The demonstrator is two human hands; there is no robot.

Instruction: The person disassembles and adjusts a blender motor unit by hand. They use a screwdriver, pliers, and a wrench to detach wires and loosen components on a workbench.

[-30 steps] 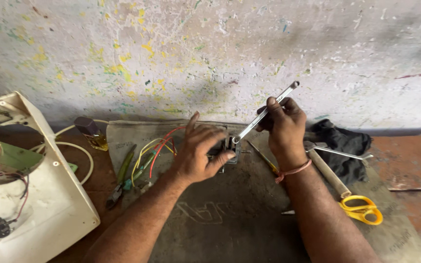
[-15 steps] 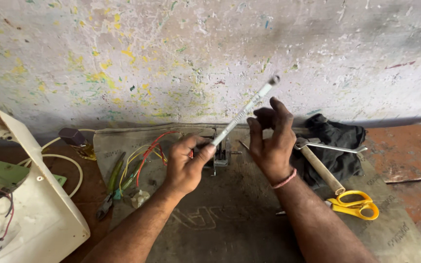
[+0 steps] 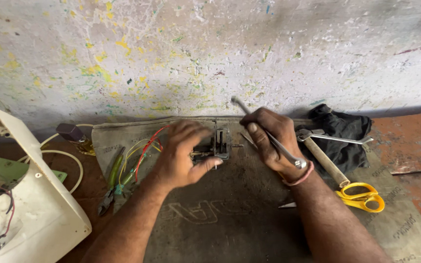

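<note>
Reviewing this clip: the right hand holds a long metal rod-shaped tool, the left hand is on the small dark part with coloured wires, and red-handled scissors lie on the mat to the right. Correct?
Not quite. In the head view the scissors have yellow handles, not red. The rest stands: the right hand holds the long metal tool, the left hand is on the small dark part with coloured wires, and the scissors lie on the mat to the right.

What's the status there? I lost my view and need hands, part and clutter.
Left hand on small metal part. Right hand grips slim metal rod. Coloured wires left of part; hammer, scissors to the right.
</note>
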